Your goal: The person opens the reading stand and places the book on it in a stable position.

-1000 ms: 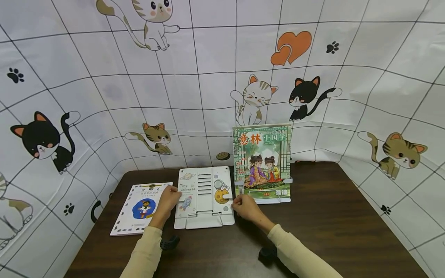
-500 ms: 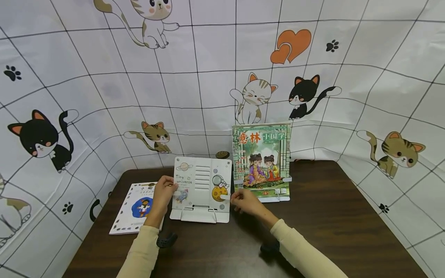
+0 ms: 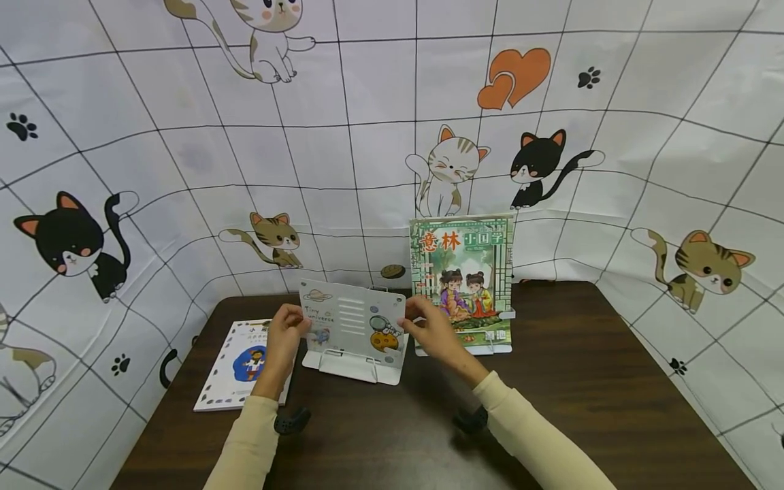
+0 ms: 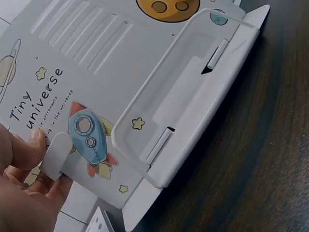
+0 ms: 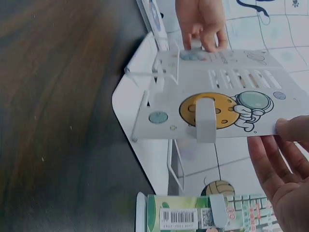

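Note:
A white metal book stand [image 3: 349, 344] with "Tiny universe" lettering and space drawings stands on the table, its back panel tilted up from the base. My left hand [image 3: 284, 340] grips the panel's left edge; in the left wrist view the thumb lies in front beside a white side clip [image 4: 57, 155]. At the right edge, near the upper corner, my right hand [image 3: 433, 331] pinches the panel, thumb in front and fingers behind in the right wrist view. A wire page holder [image 3: 346, 364] crosses the stand's lower lip.
Right behind my right hand, a green magazine [image 3: 462, 265] stands upright on a second white stand [image 3: 493, 350]. A white book [image 3: 229, 367] with a blue circle lies flat at the left. A cat-print cloth [image 3: 355, 156] hangs behind the table [image 3: 582, 381].
The stand's back panel has risen from lying nearly flat to tilted up, and the stand has turned slightly. My right hand has moved up from the side clip to the upper right edge.

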Available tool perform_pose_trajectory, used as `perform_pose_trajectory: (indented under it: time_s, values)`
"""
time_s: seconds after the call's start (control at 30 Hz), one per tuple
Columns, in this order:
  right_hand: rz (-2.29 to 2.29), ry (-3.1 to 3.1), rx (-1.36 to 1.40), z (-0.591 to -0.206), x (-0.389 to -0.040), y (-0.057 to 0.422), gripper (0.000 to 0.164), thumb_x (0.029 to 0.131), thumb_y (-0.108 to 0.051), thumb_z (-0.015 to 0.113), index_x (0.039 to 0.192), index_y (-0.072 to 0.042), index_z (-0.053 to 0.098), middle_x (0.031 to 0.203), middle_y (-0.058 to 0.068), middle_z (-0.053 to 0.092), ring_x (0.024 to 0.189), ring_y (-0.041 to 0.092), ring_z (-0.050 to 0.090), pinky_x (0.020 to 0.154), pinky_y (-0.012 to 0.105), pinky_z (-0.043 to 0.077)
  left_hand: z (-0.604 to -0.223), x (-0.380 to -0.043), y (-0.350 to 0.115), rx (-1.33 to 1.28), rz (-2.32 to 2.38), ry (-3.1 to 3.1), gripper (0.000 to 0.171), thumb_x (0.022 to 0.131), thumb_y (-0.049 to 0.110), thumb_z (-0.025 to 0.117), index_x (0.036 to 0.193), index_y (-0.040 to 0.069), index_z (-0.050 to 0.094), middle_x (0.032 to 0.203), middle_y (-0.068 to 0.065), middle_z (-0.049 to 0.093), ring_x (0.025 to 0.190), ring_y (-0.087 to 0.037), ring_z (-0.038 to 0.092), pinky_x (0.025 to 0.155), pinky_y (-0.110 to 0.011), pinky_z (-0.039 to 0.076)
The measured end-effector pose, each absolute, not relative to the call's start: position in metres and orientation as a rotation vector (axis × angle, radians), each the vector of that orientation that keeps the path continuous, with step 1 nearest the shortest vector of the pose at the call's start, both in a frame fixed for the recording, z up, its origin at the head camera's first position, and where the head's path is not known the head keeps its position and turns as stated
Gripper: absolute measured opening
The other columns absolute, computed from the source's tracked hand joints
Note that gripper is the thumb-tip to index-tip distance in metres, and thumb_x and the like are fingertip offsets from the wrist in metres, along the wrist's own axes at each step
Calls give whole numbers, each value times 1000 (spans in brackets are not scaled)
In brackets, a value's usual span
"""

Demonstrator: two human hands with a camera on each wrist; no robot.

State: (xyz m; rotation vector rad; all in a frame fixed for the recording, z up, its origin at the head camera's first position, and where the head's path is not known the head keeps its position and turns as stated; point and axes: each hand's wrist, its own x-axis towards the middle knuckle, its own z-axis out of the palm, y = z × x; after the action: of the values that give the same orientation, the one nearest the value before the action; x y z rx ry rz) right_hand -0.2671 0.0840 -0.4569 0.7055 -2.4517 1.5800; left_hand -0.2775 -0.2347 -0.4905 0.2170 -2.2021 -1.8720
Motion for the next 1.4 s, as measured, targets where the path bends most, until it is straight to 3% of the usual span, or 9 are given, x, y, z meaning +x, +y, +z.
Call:
perform_pose_trajectory:
  time_s: [0.27, 0.47, 0.8, 0.9, 0.97, 1.07, 1.17, 1.23, 1.4]
  values:
    - [1611, -2384, 806, -457, -259, 73, 11, 97, 0, 75, 100, -2, 64, 99, 16, 72, 95, 31, 74, 83, 30, 64, -487, -285, -240, 214, -1907, -2149, 15, 101, -6, 65, 115, -6, 59, 85, 16, 70, 89, -4, 61, 80, -25, 47]
    - [1564, -2386, 815, -461, -257, 65, 13, 97, 0, 75, 98, -4, 63, 98, 14, 71, 98, 33, 76, 81, 26, 63, -492, -294, -244, 239, -1894, -2161, 19, 102, -2, 66, 120, -4, 60, 82, 21, 68, 87, -3, 59, 71, -24, 42]
    - [1600, -2357, 818, -460, -246, 53, 14, 95, 3, 76, 97, -3, 64, 100, 15, 73, 96, 32, 76, 80, 29, 65, -490, -301, -244, 239, -1860, -2202, 19, 103, -2, 64, 121, -3, 59, 87, 20, 66, 92, 0, 60, 84, -22, 50]
    - [1625, -2341, 855, -462, -241, 46, 14, 95, 2, 77, 98, -2, 64, 100, 15, 74, 97, 32, 76, 81, 30, 65, -489, -306, -245, 232, -1844, -2244, 23, 104, -2, 63, 126, -3, 59, 100, 9, 70, 100, -4, 60, 85, -21, 51]
    - [1622, -2344, 874, -463, -237, 39, 14, 95, 1, 77, 99, -3, 65, 101, 14, 74, 97, 30, 77, 81, 30, 65, -488, -310, -246, 215, -1829, -2278, 26, 105, -2, 61, 130, -5, 58, 116, -7, 73, 110, -12, 61, 86, -18, 50]
    - [1609, -2356, 907, -464, -232, 29, 13, 96, -1, 77, 100, -5, 66, 101, 11, 73, 97, 26, 76, 81, 29, 65, -486, -317, -247, 168, -1808, -2340, 32, 107, 0, 58, 138, -7, 56, 138, -26, 64, 125, -28, 60, 87, -16, 48]
    - [1589, -2355, 945, -464, -228, 18, 12, 96, -2, 78, 101, -6, 67, 100, 10, 73, 96, 24, 76, 81, 27, 64, -484, -324, -247, 104, -1815, -2366, 35, 107, -1, 56, 142, -9, 53, 146, -33, 57, 132, -35, 57, 92, -19, 50]
    - [1576, -2345, 974, -463, -227, 10, 12, 96, -2, 78, 100, -5, 67, 99, 10, 73, 94, 23, 76, 80, 26, 64, -484, -330, -247, 62, -1823, -2367, 37, 107, -2, 56, 143, -9, 53, 147, -34, 56, 128, -30, 60, 94, -22, 51]
    - [1518, -2356, 1025, -462, -228, -9, 14, 96, -5, 78, 103, -7, 66, 100, 9, 71, 93, 16, 74, 80, 21, 62, -487, -345, -242, -13, -1835, -2356, 35, 108, -1, 55, 142, -10, 54, 145, -34, 58, 104, 4, 61, 90, -17, 50]
